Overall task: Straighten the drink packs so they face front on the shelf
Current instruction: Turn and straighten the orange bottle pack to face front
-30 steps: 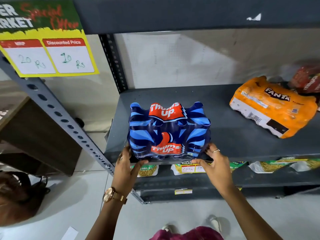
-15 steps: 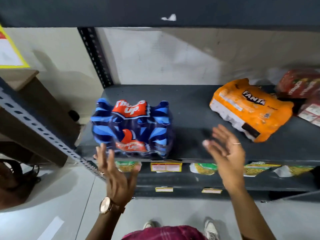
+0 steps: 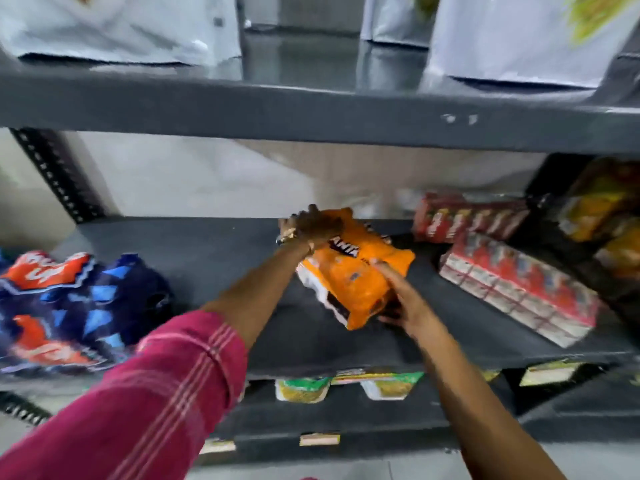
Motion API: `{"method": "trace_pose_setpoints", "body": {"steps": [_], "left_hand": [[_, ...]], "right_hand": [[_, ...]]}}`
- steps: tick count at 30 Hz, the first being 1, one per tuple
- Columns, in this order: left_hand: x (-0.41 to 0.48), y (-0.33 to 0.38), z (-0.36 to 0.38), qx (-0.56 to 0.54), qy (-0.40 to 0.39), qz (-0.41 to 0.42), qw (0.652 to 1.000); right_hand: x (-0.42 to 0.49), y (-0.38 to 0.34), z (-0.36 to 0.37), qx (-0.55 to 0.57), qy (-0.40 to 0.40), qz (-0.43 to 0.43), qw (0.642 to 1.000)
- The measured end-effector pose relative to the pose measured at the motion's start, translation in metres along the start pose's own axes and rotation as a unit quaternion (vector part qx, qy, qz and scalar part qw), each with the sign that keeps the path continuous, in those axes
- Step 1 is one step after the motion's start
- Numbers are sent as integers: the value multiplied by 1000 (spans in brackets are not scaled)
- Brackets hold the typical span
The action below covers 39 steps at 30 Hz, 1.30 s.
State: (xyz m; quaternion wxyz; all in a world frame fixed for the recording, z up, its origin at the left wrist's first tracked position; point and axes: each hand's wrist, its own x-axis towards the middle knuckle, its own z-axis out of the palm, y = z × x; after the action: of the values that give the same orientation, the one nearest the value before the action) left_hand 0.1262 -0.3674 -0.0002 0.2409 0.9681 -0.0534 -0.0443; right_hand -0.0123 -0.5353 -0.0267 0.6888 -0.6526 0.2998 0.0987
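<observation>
An orange Fanta pack (image 3: 349,275) lies at a slant in the middle of the dark grey shelf (image 3: 214,251). My left hand (image 3: 313,225) grips its far left corner from above. My right hand (image 3: 403,299) holds its near right end, fingers spread along the wrap. The blue Thums Up pack (image 3: 69,303) stands at the shelf's left end, logo facing front, with no hand on it. The picture is blurred by motion.
Red drink carton packs (image 3: 516,289) lie askew on the right of the shelf, with more red cartons (image 3: 464,216) behind and yellow packets (image 3: 602,216) at the far right. White bags (image 3: 512,36) sit on the shelf above. Noodle packets (image 3: 349,386) fill the shelf below.
Both hands left the Thums Up pack and moved right onto the Fanta pack. The view shifted right and closer to the shelf.
</observation>
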Motion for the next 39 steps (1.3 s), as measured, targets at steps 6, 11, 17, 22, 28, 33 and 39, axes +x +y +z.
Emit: {"method": "trace_pose_setpoints", "body": {"steps": [6, 11, 17, 22, 28, 33, 39], "left_hand": [[7, 11, 1, -79, 117, -97, 985], [-16, -6, 16, -445, 148, -20, 883], [-39, -6, 32, -458, 177, -30, 871], [-94, 5, 46, -432, 215, -105, 870], [-119, 11, 49, -438, -31, 36, 898], [-121, -15, 29, -462, -80, 84, 879], [-138, -55, 46, -432, 217, -65, 873]], "right_hand": [[11, 5, -8, 61, -11, -119, 991], [19, -7, -14, -4, -3, -337, 942], [39, -13, -35, -172, -49, -421, 889], [55, -10, -48, -178, -138, -358, 906], [33, 5, -37, -170, -83, -346, 919], [-29, 76, 3, -89, -90, -381, 916], [6, 50, -40, -75, 55, -356, 930]]}}
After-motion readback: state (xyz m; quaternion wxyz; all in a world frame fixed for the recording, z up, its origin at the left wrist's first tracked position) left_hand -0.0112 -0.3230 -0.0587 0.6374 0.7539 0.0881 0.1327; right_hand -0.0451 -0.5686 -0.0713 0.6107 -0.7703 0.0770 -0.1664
